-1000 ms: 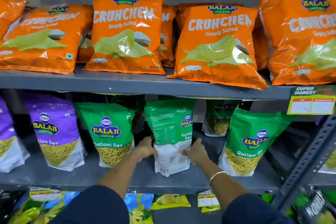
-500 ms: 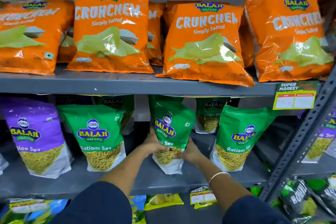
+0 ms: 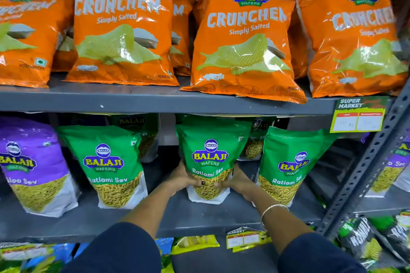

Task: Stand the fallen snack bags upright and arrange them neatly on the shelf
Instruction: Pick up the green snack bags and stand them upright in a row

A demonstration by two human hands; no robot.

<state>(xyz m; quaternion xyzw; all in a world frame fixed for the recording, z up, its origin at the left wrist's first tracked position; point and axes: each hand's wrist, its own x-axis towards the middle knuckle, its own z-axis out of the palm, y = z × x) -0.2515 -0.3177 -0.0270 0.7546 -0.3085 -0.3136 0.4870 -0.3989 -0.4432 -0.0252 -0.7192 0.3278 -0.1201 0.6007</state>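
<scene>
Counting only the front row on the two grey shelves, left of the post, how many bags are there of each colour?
Orange bags: 4
Green bags: 3
Purple bags: 1
Total: 8

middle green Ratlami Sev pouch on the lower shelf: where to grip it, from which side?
Grip the green pouch low, on both side edges near its base, coming in from the front. It stands upright on the lower shelf with close neighbours. The left hand and right hand clasp it exactly there.
</scene>
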